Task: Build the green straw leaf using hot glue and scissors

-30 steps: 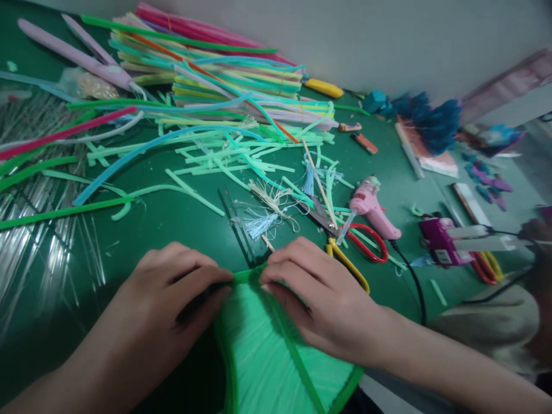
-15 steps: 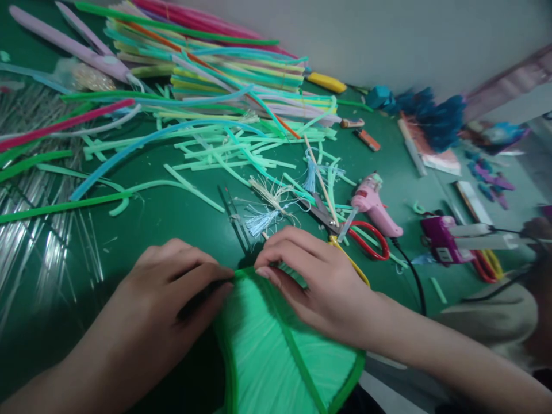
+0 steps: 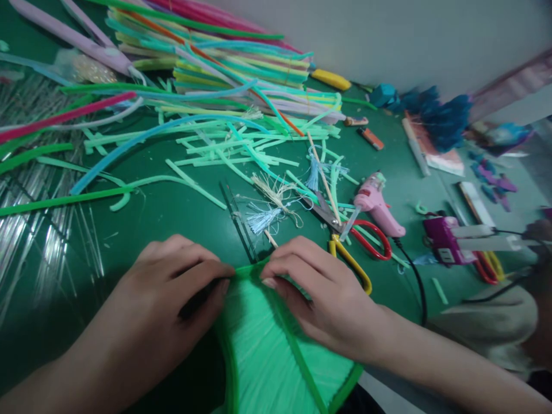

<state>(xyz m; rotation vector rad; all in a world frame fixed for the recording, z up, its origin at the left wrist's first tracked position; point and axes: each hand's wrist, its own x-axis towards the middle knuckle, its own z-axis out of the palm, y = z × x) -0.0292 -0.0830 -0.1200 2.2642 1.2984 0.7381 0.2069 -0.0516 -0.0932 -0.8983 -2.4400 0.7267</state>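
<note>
A green leaf-shaped piece (image 3: 263,339) with darker green fuzzy edging and a dark green line down its middle is held at the bottom centre. My left hand (image 3: 176,287) pinches its top edge at the left corner, thumb and fingertips together. A short way to the right, my right hand (image 3: 310,276) pinches the same edge. A short stretch of the edging shows between the two hands. Just beyond the edge lie dark tweezers (image 3: 238,221), a pale blue tassel (image 3: 264,219) and scissors (image 3: 336,230) with red and yellow handles.
Pipe cleaners (image 3: 241,69) in bundles and loose cut pieces cover the back. A pink glue gun (image 3: 376,204) with a black cord rests at right, near a purple device (image 3: 444,238). Clear thin rods (image 3: 47,230) lie left, below a lilac hair straightener (image 3: 77,40).
My right hand has slid slightly right along the top edge, widening the gap between my hands. My left hand stays nearly in place, still pinching.
</note>
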